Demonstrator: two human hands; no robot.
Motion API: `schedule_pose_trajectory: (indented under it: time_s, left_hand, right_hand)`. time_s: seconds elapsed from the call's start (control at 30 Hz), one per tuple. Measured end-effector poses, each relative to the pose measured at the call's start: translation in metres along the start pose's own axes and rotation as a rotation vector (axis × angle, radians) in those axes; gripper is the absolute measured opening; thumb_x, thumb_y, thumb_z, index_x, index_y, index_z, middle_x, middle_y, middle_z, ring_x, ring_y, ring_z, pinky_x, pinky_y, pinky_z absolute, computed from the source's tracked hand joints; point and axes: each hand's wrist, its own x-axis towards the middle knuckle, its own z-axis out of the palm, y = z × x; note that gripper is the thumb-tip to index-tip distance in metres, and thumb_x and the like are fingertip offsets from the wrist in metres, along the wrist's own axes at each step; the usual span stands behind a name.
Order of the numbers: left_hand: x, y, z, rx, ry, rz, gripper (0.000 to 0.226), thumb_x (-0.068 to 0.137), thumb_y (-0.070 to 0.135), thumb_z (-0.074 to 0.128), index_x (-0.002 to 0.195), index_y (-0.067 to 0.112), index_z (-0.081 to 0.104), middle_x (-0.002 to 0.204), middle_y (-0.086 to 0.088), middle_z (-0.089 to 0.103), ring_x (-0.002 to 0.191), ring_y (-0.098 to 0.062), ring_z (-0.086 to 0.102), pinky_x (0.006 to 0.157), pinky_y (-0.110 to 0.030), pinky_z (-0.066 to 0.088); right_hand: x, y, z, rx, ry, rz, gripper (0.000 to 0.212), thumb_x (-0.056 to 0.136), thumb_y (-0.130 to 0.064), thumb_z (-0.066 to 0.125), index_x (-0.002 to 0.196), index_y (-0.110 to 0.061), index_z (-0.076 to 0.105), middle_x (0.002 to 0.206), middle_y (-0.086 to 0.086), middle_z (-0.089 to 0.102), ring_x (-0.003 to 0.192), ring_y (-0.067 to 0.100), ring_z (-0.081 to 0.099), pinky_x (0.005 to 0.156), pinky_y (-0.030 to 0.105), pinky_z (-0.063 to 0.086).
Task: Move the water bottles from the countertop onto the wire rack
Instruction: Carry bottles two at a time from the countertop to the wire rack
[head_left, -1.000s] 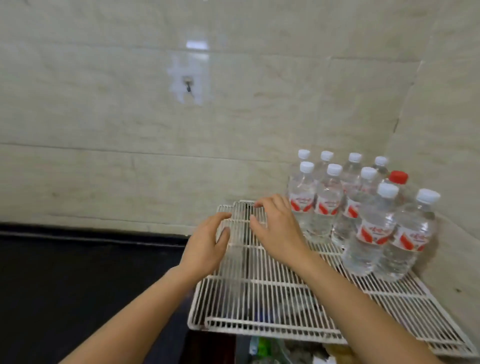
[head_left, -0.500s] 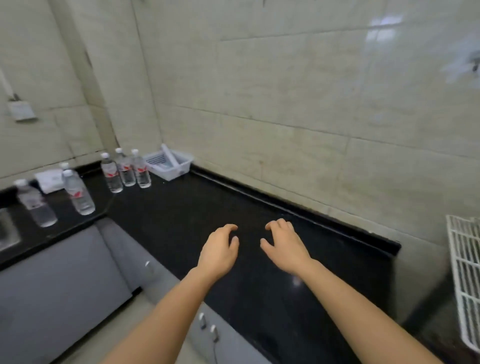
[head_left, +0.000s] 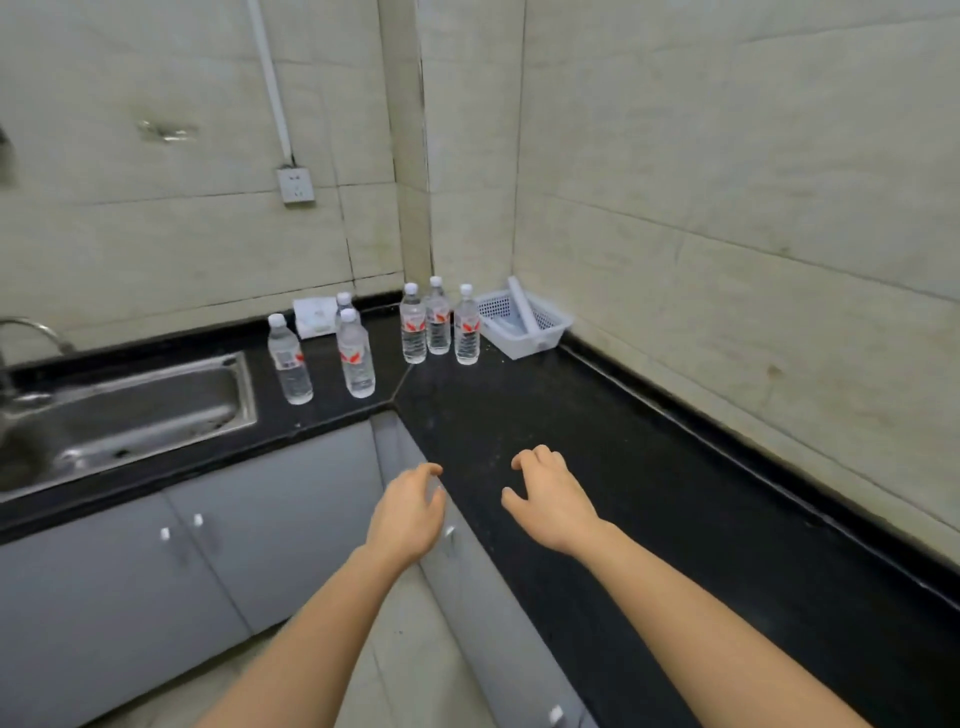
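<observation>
The person has turned away from the wire rack, which a second ago was right under their hands with a cluster of bottles already standing on it; now it is out of sight, and the view faces the corner of the black desk instead. Both hands are empty: the left hand hovers over the near edge of the desk, the right hand just beside it over the dark top, and on each the fingers are apart and loosely curled, gripping nothing.

The remaining water bottles stand upright at the far end, well apart from the hands. Three make a tight row near the corner, just left of a white plastic basket. Three more stand further left, towards the steel sink: one alone, and a pair with one bottle half hiding the other behind it (only its cap shows clearly).

So I judge this to be the trip back for another load: six bottles are left, and the next move is a reach forward to the far corner
</observation>
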Motion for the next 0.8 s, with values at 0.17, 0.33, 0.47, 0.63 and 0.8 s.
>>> schedule_pose_trajectory:
  time_s: [0.17,0.33,0.47,0.63,0.8]
  left_hand:
    - [0.085,-0.039,-0.012,0.028,-0.004,-0.089,0.037,0.095,0.020,0.044,0.131,0.012,0.048,0.136,-0.011,0.052,0.125,-0.027,0.048,0.102,-0.037,0.038]
    - [0.164,-0.056,-0.035,0.040,0.074,-0.104,0.038,0.094,0.020,0.044,0.131,0.014,0.048,0.136,-0.010,0.051,0.127,-0.027,0.046,0.102,-0.037,0.038]
    - [0.211,-0.076,-0.049,0.045,0.107,-0.089,0.038,0.092,0.016,0.046,0.130,0.011,0.050,0.134,-0.011,0.054,0.125,-0.027,0.047,0.103,-0.036,0.037]
    - [0.259,-0.118,-0.070,0.055,0.161,-0.116,0.039,0.091,0.016,0.048,0.130,0.010,0.051,0.134,-0.009,0.053,0.124,-0.026,0.047,0.101,-0.038,0.040]
    - [0.307,-0.186,-0.101,0.113,0.144,-0.164,0.044,0.092,0.017,0.047,0.136,0.012,0.043,0.146,-0.011,0.037,0.132,-0.029,0.035,0.106,-0.041,0.036]
  right_hand:
    - [0.097,-0.008,0.020,-0.009,-0.045,-0.032,0.044,0.095,-0.032,0.051,0.133,-0.011,0.044,0.131,0.006,0.045,0.118,0.022,0.043,0.098,0.037,0.044]
    - [0.186,-0.016,0.024,-0.056,-0.084,-0.049,0.044,0.095,-0.032,0.050,0.133,-0.010,0.043,0.130,0.007,0.045,0.119,0.024,0.042,0.099,0.039,0.042]
    - [0.242,-0.031,0.036,-0.075,-0.117,-0.057,0.043,0.095,-0.033,0.050,0.131,-0.010,0.044,0.130,0.007,0.044,0.119,0.025,0.042,0.098,0.039,0.042]
    - [0.303,-0.059,0.064,-0.088,-0.137,-0.076,0.044,0.095,-0.032,0.051,0.131,-0.009,0.044,0.130,0.008,0.044,0.118,0.026,0.042,0.096,0.040,0.043]
    - [0.367,-0.109,0.101,-0.081,-0.151,-0.098,0.051,0.094,-0.032,0.052,0.137,-0.009,0.038,0.134,0.010,0.040,0.122,0.027,0.040,0.099,0.041,0.043]
